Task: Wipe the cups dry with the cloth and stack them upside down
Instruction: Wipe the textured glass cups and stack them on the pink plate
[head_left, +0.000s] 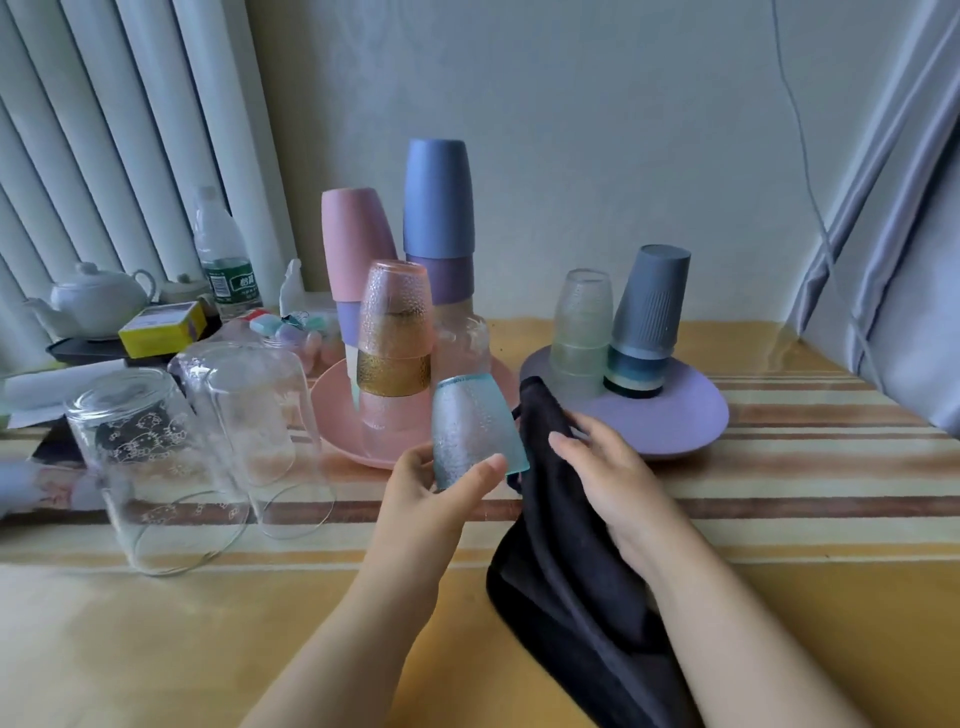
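A: What sits far left on the table (779, 519)?

B: A white teapot (96, 301), a yellow box (162, 328) just beside it, and a water bottle (221, 254) behind. Nearer the camera, two clear glasses stand upside down: a printed glass (150, 467) and a plain glass (254, 410), side by side.

A: And toward the middle?

B: A pink plate (337, 415) carries stacks of upturned cups. At the back, a pink cup stack (356, 254) leans beside a taller blue cup stack (439, 218). In front, a textured glass stack (396, 343) has a pink glass on top, an amber one beneath, a pale one at the bottom.

A: Where is the cup being handled?

B: In front of that plate, off the table. The left hand (431, 483) holds a teal glass (475, 428) upside down and slightly tilted, thumb curled round the near side, fingers behind it.

A: The cloth?

B: The dark cloth (566, 545) touches the teal glass's right side and hangs down to the table. The right hand (608, 478) grips it, fingers curled over the fabric.

A: Further right?

B: A purple plate (691, 415) holds a pale green glass stack (581, 322) and a tilted grey cup stack (649, 317), touching each other. A curtain (893, 260) hangs at the far right.
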